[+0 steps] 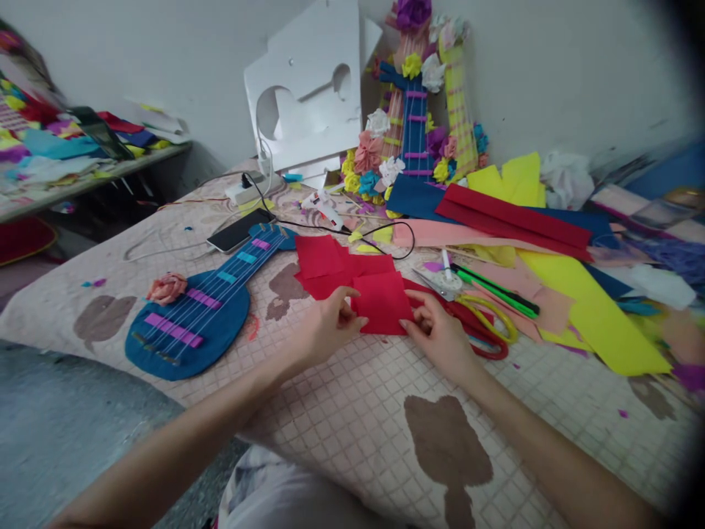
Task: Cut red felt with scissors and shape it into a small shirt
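Between my hands is a red paper square (381,303), pinched at its left edge by my left hand (333,323) and at its right edge by my right hand (438,330). Fingers and thumb of each hand are closed on the sheet. More red pieces (324,261) lie just beyond it on the cloth. Left of my hands rests a blue paper guitar (206,308) with purple and light blue strips, strings and a pink paper flower (167,288). Scissors with yellow handles (474,305) lie right of my right hand, beside red handles (490,345).
A glue gun (324,209) with its cord, a phone (241,230) and a power strip (249,189) lie toward the back. Yellow paper (598,316) and other coloured strips spread over the right side. Decorated guitars (416,132) and a white cut-out board (308,88) lean on the wall.
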Demonstrator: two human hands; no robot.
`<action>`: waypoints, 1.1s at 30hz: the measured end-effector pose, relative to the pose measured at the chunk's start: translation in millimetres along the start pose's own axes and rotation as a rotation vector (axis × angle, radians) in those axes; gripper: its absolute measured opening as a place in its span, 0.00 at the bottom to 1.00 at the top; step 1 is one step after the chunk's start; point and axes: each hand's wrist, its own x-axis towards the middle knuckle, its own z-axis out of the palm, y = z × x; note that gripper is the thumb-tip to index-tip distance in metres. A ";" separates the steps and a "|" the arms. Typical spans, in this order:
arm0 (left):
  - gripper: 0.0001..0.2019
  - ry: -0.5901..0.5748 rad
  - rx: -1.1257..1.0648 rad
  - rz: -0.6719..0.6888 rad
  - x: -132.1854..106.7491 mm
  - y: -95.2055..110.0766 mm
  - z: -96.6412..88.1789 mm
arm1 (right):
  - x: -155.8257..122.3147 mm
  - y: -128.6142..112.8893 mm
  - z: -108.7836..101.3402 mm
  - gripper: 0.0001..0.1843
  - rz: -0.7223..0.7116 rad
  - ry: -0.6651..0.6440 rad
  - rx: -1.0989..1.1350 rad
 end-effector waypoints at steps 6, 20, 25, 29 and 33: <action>0.17 0.031 -0.089 0.000 -0.6 -7.5 11.3 | -0.1 2.6 0.9 0.24 -0.025 -0.007 -0.031; 0.17 0.012 0.113 0.000 -3.9 4.3 16.7 | -3.3 1.5 -0.7 0.23 -0.108 0.042 -0.149; 0.16 0.003 0.202 -0.014 -6.2 11.2 15.6 | -4.2 0.7 0.6 0.22 -0.136 0.048 -0.214; 0.17 -0.004 0.247 -0.008 -7.5 13.0 16.0 | -4.4 0.6 1.4 0.22 -0.162 0.060 -0.225; 0.17 -0.005 0.292 -0.018 -7.3 16.8 15.6 | -4.8 0.5 2.7 0.21 -0.192 0.080 -0.263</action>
